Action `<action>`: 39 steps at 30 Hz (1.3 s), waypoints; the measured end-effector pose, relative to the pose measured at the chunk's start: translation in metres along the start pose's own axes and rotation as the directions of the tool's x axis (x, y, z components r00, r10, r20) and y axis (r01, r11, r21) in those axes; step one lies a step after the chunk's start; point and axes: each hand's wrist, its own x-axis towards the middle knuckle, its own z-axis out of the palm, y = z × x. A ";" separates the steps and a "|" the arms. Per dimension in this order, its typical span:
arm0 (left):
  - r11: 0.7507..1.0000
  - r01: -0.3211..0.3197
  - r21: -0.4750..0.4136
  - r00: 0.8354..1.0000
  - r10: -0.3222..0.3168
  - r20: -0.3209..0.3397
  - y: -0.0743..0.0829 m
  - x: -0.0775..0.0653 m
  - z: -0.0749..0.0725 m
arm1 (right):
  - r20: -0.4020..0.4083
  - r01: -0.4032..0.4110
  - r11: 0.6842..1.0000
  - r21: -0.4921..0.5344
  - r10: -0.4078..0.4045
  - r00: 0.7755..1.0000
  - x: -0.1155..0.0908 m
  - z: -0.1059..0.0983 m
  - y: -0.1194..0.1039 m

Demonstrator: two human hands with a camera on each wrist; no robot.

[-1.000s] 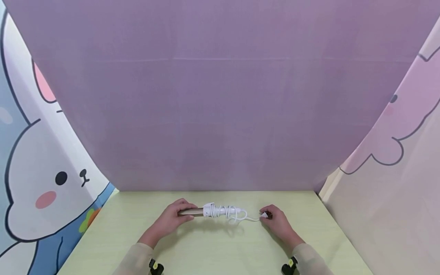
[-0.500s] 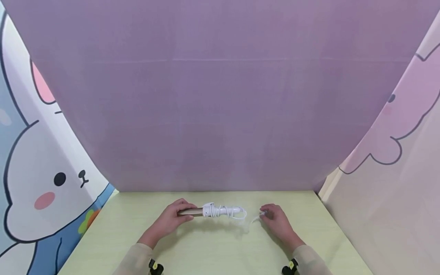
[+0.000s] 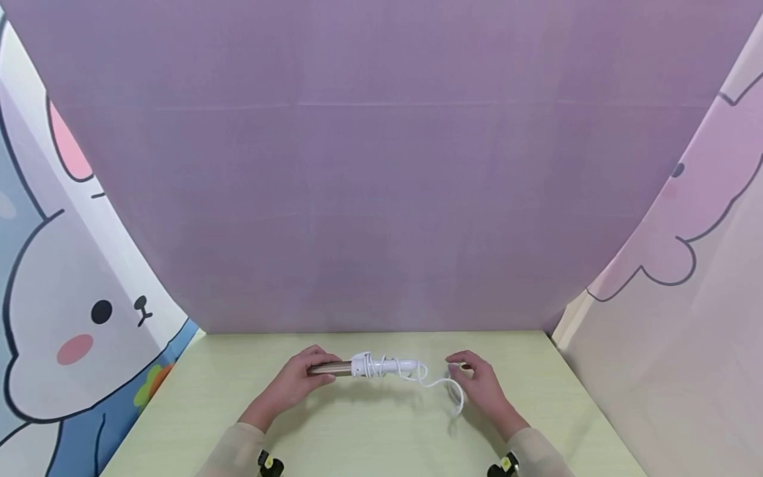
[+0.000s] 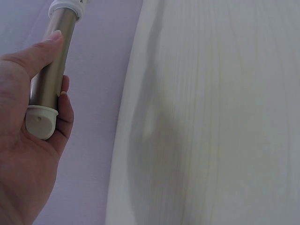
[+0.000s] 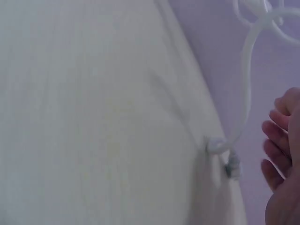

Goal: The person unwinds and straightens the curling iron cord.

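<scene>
My left hand (image 3: pixel 296 379) grips a curling iron by its gold-brown barrel (image 3: pixel 331 368), holding it level above the table. In the left wrist view the thumb lies along the barrel (image 4: pixel 52 70), and its pale end cap (image 4: pixel 41 124) shows by the palm. White cord (image 3: pixel 374 366) is wound round the iron's white handle (image 3: pixel 407 365), which points right. A loose length of cord (image 5: pixel 246 75) curves down beside my right hand (image 3: pixel 481 389). The plug (image 5: pixel 234 166) dangles, blurred, apart from that hand's loosely bent fingers (image 5: pixel 275 136), which hold nothing.
The pale wood-grain table (image 3: pixel 381 444) lies under both hands. Behind it rises a purple cloth backdrop (image 3: pixel 381 199). Cartoon-printed cloths hang on the left (image 3: pixel 53 331) and right (image 3: pixel 685 344).
The right hand has let go of the plug, which now hangs by a longer, looser cord. Fewer cord turns hang off the handle's end. The left hand keeps its grip in place.
</scene>
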 end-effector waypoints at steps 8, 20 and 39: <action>1.000 0.002 0.016 1.000 -0.002 -0.011 -0.004 0.001 0.000 | 0.340 -0.139 0.965 0.223 0.057 0.939 -0.005 -0.009 -0.041; 1.000 0.004 0.019 1.000 -0.004 -0.004 -0.003 0.001 -0.001 | 0.488 -0.049 0.976 0.213 -0.063 0.871 -0.007 -0.003 -0.053; 1.000 -0.010 -0.001 1.000 0.010 0.015 -0.003 -0.001 -0.001 | 0.184 0.179 0.974 0.140 -0.203 0.962 0.005 -0.005 -0.088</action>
